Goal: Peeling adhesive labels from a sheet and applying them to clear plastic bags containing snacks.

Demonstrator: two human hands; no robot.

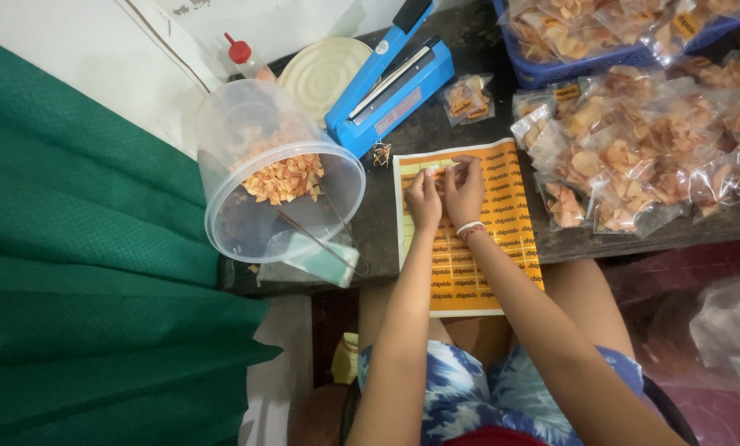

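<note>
nearest the lens we note our own lap in blue-and-white patterned cloth [461,388], with both bare forearms reaching forward over it to a dark table [419,132]. our left hand [424,201] and right hand [464,191] lie side by side, touching, on an orange sticker sheet [502,223] whose near end overhangs the table edge toward our lap. both hands are curled, fingertips pinched down at the upper left part of the sheet where some stickers are already gone; we cannot tell whether either one grips a sticker. a pale band [470,229] sits on the right wrist. left of the sheet, a clear plastic tub [254,140] lies tilted on its side with its mouth toward us, holding orange chips [284,177]. a thin metal utensil [324,244] and a pale green scoop [324,263] rest at its rim. beyond the sheet stands a blue heat sealer [390,83], with a cream round lid [323,73] and a red-capped bottle [246,58] just beside it, and one small filled packet [467,99] near it. right of the sheet, many clear bags of chips [642,149] are heaped, and more fill a blue basket [551,73] at the far edge. green fabric [81,248] covers the left side.
</note>
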